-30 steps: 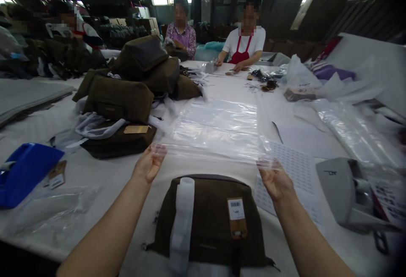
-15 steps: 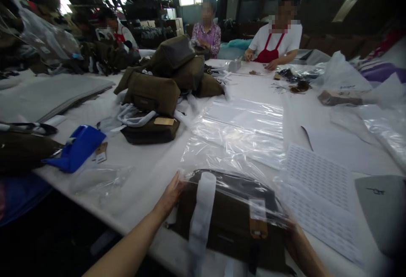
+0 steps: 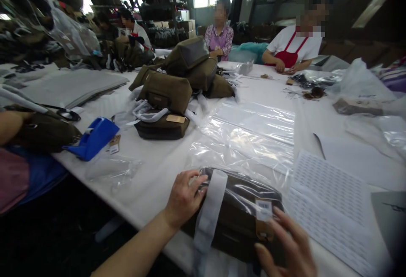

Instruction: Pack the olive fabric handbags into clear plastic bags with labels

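Left hand (image 3: 185, 196), fingers half curled, is at the left end of a brown bag (image 3: 236, 223) lying to its right; whether it pinches the clear plastic (image 3: 247, 193) there I cannot tell. Right hand (image 3: 288, 243), thumb and fingers parted, is over the opposite end. The bag's long axis runs between both hands. Leftward, the table (image 3: 160, 177) spreads; rightward lies a printed sheet (image 3: 333, 211).
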A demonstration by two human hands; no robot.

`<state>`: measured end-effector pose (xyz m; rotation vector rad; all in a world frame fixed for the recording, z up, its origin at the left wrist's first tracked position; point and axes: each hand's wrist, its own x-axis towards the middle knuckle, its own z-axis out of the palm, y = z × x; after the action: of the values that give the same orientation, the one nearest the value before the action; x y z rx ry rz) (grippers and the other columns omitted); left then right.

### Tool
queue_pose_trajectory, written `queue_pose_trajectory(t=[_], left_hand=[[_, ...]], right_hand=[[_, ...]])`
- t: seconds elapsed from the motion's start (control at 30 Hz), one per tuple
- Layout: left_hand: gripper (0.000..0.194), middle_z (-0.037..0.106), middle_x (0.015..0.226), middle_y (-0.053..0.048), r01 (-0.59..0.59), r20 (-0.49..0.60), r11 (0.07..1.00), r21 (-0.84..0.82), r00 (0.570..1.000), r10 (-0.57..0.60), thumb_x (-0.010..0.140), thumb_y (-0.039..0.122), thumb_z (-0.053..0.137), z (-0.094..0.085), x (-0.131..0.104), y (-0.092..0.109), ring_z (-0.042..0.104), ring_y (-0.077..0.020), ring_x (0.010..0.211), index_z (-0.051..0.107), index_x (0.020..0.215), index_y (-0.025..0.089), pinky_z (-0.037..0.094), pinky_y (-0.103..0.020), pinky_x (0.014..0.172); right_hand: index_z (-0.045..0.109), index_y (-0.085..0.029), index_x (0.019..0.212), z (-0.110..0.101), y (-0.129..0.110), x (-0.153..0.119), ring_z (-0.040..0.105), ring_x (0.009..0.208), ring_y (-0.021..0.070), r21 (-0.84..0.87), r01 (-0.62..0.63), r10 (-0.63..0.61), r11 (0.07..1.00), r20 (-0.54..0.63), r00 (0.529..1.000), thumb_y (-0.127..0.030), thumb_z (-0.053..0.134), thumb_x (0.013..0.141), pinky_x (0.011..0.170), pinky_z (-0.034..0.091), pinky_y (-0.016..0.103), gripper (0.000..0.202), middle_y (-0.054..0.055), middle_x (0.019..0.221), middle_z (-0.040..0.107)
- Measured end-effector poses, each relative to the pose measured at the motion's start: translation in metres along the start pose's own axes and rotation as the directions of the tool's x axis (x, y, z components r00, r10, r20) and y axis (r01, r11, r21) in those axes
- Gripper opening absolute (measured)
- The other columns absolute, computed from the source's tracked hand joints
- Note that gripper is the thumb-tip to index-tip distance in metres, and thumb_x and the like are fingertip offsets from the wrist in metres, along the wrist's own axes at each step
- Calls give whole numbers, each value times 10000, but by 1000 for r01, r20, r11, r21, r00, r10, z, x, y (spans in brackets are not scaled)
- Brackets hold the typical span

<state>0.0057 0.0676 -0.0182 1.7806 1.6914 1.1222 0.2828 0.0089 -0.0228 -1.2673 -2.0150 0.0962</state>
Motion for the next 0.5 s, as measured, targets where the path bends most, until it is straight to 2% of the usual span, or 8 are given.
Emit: queue_pose_trajectory(t=[0.03, 0.1, 0.2, 0.3, 0.33, 0.4, 0.43, 0.5], left_hand=[[179, 632, 951, -77, 18, 47, 999, -43, 999, -16, 760, 311, 627, 5, 10, 4, 550, -250, 959, 700, 911, 250, 401, -384, 920], [188, 626, 788, -57, 158, 125, 972, -175, 983, -137, 797, 351, 576, 16, 32, 12, 571, -210, 797, 685, 784, 199, 453, -332, 780], [284, 572, 660, -23, 291, 127, 905, -312, 956, -263, 839, 392, 508, 20, 54, 20, 533, -153, 626, 636, 736, 160, 448, -271, 612], [157, 540, 729, -19, 10, -13, 950, -313, 1000, -14, 839, 287, 535, 6, 38, 18, 530, -143, 684, 649, 787, 192, 455, -261, 646], [106, 533, 757, -18, -134, -20, 947, -292, 991, 135, 824, 224, 556, -2, 22, 13, 534, -142, 709, 662, 827, 216, 462, -257, 661], [276, 530, 786, -10, -381, 85, 895, -233, 909, 409, 780, 105, 589, -18, -16, -5, 545, -132, 714, 655, 977, 286, 480, -241, 654], [388, 532, 807, -11, -446, 147, 874, -194, 867, 476, 769, 66, 584, -25, -35, -16, 552, -131, 719, 619, 1073, 304, 490, -233, 647], [501, 537, 900, -28, -467, 123, 884, -22, 876, 466, 766, 27, 557, -33, -63, -41, 570, -146, 783, 550, 1170, 323, 508, -243, 671]], right_hand=[[360, -244, 1363, 11, -14, 13, 449, 1184, 349, 44, 169, -172, 985, 90, 981, -314, 586, 783, 862, 493, 492, 626, 132, 1383, 380], [396, -171, 1346, 38, -36, 33, 403, 1237, 341, 106, 389, -403, 915, 236, 884, -319, 571, 798, 896, 488, 466, 594, 158, 1385, 391], [454, -133, 1306, 75, -48, 50, 362, 1273, 323, 140, 459, -474, 877, 405, 782, -348, 550, 825, 967, 439, 479, 535, 153, 1348, 451], [470, -142, 1297, 87, -50, 56, 367, 1274, 298, 133, 413, -426, 901, 456, 781, -378, 524, 856, 1009, 401, 475, 503, 119, 1348, 461], [459, -139, 1305, 84, -49, 55, 375, 1270, 293, 128, 398, -411, 908, 445, 795, -381, 517, 863, 1013, 397, 468, 507, 118, 1352, 456], [442, -136, 1312, 71, -45, 44, 402, 1253, 269, 160, 407, -436, 899, 393, 809, -341, 506, 882, 1016, 400, 423, 481, 111, 1327, 488], [448, -144, 1303, 62, -41, 32, 429, 1232, 241, 209, 447, -493, 870, 364, 790, -310, 501, 891, 1009, 412, 375, 447, 98, 1292, 525], [467, -234, 1271, 44, -27, -2, 495, 1160, 168, 287, 466, -541, 837, 302, 785, -232, 509, 891, 953, 449, 257, 383, 29, 1219, 585]])
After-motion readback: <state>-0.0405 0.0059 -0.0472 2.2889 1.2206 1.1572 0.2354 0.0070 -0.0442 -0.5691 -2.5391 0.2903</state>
